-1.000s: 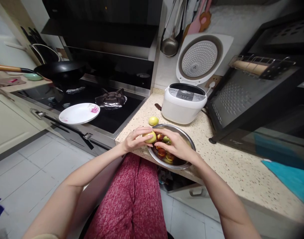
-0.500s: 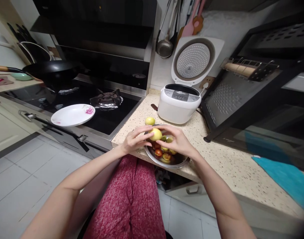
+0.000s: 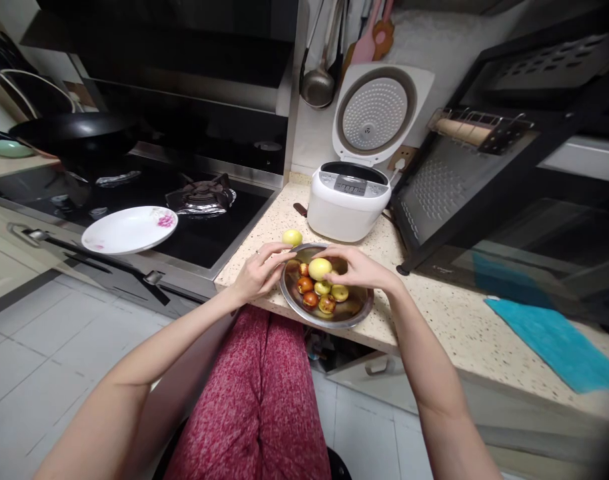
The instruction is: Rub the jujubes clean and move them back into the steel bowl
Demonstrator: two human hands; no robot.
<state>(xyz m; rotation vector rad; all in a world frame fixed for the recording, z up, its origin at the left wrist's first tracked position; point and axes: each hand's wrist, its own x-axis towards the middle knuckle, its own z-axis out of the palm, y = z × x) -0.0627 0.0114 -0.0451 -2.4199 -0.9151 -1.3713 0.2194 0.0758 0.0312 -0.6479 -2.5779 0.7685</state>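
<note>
A round yellow-green fruit (image 3: 320, 269), much like a fresh jujube, is held over the bowl between the thumb and fingers of my right hand (image 3: 358, 268). My left hand (image 3: 260, 272) is at the left rim of the metal bowl (image 3: 357, 313), with its fingers stretched out, apart from that fruit. Whether its fingertips touch the rim I cannot tell. Several smaller-looking fruits lie inside the bowl, among them a reddish-brown fruit (image 3: 310, 299) and a yellow-green one (image 3: 340, 293). Another yellow fruit (image 3: 292, 237) sits on the counter just behind the bowl.
Behind the bowl stands a white rice cooker (image 3: 348, 203), lid up. A dark-handled utensil (image 3: 300, 210) lies beside it. A floral white plate (image 3: 127, 233) rests over the stove's front edge, near a wok (image 3: 77, 133). To the right lie a blue cloth (image 3: 559, 343) and a dark rack (image 3: 434, 200).
My left hand has come away from the yellow-green fruit and moved left to the bowl's rim. The fruit stays in my right hand. The camera view has shifted slightly.
</note>
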